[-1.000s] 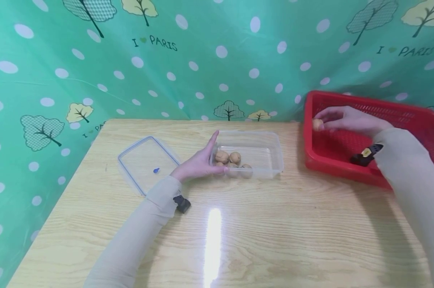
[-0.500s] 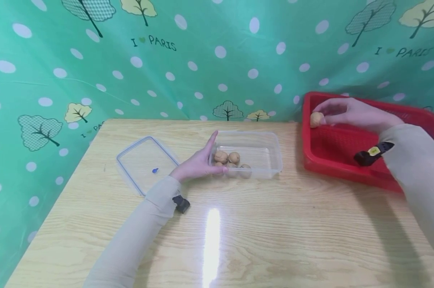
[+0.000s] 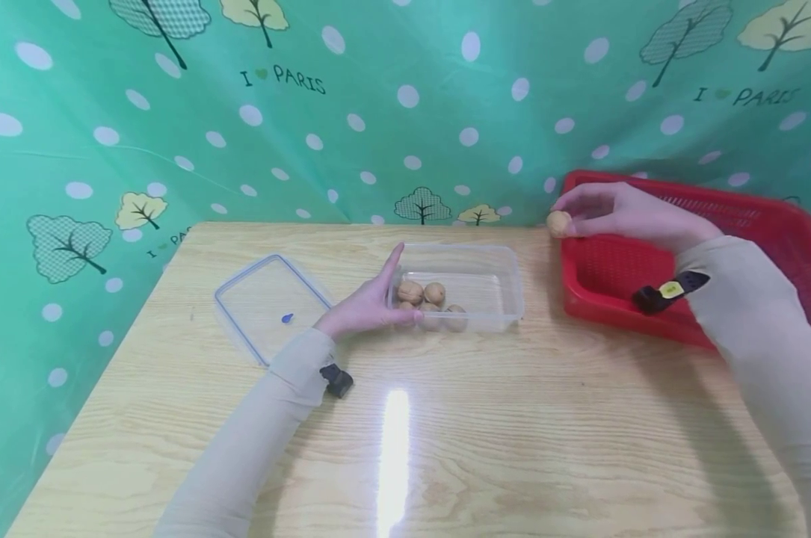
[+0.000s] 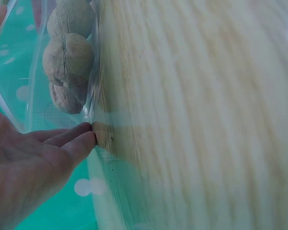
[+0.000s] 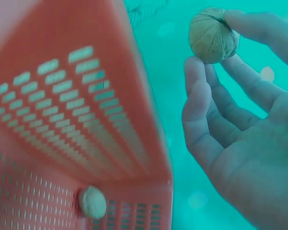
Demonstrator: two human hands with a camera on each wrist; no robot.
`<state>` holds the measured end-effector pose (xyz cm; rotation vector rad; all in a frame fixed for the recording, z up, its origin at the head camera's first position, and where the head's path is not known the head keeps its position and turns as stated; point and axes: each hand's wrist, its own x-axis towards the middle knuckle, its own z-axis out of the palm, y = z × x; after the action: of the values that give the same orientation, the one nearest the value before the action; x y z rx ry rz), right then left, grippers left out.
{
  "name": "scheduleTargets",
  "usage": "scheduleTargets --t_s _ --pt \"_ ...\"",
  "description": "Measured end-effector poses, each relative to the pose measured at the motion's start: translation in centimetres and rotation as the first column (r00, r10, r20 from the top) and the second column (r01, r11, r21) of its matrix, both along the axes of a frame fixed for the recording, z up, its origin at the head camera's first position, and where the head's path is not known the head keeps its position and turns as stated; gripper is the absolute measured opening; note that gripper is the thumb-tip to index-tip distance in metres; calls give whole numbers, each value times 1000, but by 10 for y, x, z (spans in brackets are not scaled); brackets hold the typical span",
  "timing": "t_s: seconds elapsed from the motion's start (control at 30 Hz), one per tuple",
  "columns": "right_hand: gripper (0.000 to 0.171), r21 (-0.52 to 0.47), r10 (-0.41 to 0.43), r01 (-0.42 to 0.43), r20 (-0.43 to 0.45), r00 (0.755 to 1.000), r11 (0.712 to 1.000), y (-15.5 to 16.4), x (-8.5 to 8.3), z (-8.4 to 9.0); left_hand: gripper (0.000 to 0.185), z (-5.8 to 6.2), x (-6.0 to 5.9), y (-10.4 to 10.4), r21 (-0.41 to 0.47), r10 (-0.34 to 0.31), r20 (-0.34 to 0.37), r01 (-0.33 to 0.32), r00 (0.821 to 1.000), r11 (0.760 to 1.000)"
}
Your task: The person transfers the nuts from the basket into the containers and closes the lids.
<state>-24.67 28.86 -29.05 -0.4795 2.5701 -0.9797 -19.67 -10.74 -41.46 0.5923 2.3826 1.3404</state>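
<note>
Walnut in transit — the clear box lies at about 8 o'clock from the carrying hand.

Left to right in the head view: a clear lid (image 3: 270, 305) lies flat on the table (image 3: 513, 418); the left hand (image 3: 368, 306) rests with straight, relaxed fingers against the short left wall of the clear box (image 3: 495, 288), whose long axis runs 9-to-3 o'clock and which holds several walnuts (image 3: 427, 299) bunched at its left end. The right hand (image 3: 620, 213) hovers above the near-left corner of the red basket (image 3: 607, 295), fingertips and thumb pinching a single walnut (image 3: 558, 223). The right hand is the only one carrying anything; the left is at the box already. The right wrist view shows one more nut (image 5: 92, 201) on the basket floor — below the raised walnut.
</note>
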Motion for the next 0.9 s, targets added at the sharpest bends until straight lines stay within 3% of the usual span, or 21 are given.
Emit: scheduleTargets --t_s 0.3,0.47,0.6,0.9 --pt "46 -43 32 -30 32 999 999 -29 6 -1 121 -1 -1 -1 41 1 63 -3 998 999" --pt "43 -78 76 -73 36 996 994 -48 10 -6 120 0 0 0 36 -1 41 0 999 999" --pt "41 -123 125 -118 52 991 985 -61 13 -16 121 -1 0 -1 6 -7 -3 7 1000 1000" --pt "42 -230 197 -174 81 977 957 -84 13 -46 122 -3 -2 -1 16 -13 -5 13 1000 1000"
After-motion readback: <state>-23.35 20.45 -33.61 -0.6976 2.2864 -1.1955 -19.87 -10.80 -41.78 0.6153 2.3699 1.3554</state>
